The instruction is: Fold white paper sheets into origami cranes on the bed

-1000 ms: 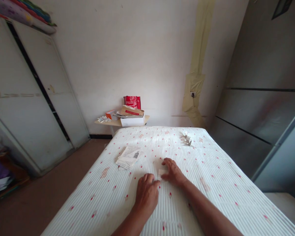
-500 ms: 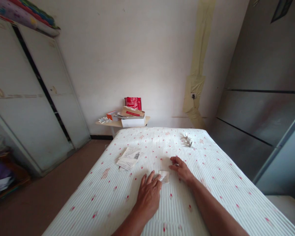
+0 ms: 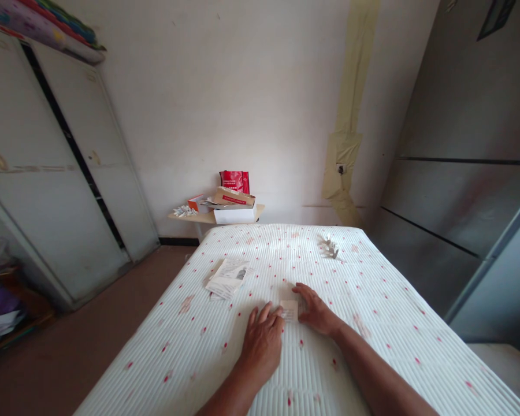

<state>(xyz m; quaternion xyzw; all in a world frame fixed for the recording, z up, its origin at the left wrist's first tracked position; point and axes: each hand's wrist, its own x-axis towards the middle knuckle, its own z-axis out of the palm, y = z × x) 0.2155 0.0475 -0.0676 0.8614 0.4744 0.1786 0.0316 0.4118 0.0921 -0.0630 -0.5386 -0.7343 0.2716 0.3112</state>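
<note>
- got a small paper slip (image 3: 289,310) lying flat right between both hands, with faint print-like lines on it
- seeing the left hand (image 3: 262,338) palm down with fingers loosely fanned, tips right at the near-left edge of that slip; can't tell pinching from just resting there
- seeing the right hand (image 3: 316,309) just past the slip's other side, relaxed and curved, thumb well apart from the fingers, grasping nothing visible; can't tell touching from almost touching at the thumb
- under both hands, got a white ribbed bedspread (image 3: 303,381) with little red dots and pale pinkish patches
- beyond the left hand and a bit to its left, got a loose stack of printed papers (image 3: 228,278), edges uneven, dark picture on the top sheet, well apart from the fingers
- farther out past the right hand, got a small cluster of folded paper pieces (image 3: 329,247), too small to make out properly
- way beyond the left hand, past the far edge of the bed, got a little side table (image 3: 203,218) carrying a white box (image 3: 234,216), an orange box (image 3: 196,203), a red bag (image 3: 234,182) and a heap of whitish bits (image 3: 184,211)
- far off to the left of both hands, got a pale cabinet (image 3: 39,144)
</note>
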